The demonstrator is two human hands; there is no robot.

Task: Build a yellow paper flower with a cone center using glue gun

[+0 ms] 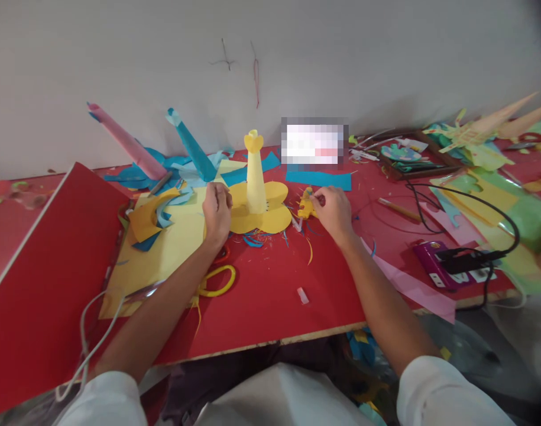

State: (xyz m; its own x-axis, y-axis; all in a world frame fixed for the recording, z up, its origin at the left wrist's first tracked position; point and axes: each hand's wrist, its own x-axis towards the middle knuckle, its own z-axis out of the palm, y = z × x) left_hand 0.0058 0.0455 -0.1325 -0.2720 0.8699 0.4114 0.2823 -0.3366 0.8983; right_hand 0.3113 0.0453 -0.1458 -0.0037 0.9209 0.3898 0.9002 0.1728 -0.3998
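In the middle of the red table stands a pale yellow paper cone (255, 183) with a small petal-shaped top, upright on a yellow flower-shaped paper base (272, 219). My left hand (217, 212) is at the left edge of this base, its fingers curled in; what they may hold is hidden. On the other side, my right hand (334, 213) pinches a small crumpled yellow paper piece (306, 204) by its right side. Yellow-handled scissors (219, 281) lie below my left hand, partly under the forearm.
Pink (130, 145) and blue paper cones (193, 145) lean at the back left. A red board (52, 284) stands tilted at left. Blue paper strips (318, 179) lie behind. To the right are a pencil (398, 210), a purple box (439, 263) with black cables and a dark tray (443, 155).
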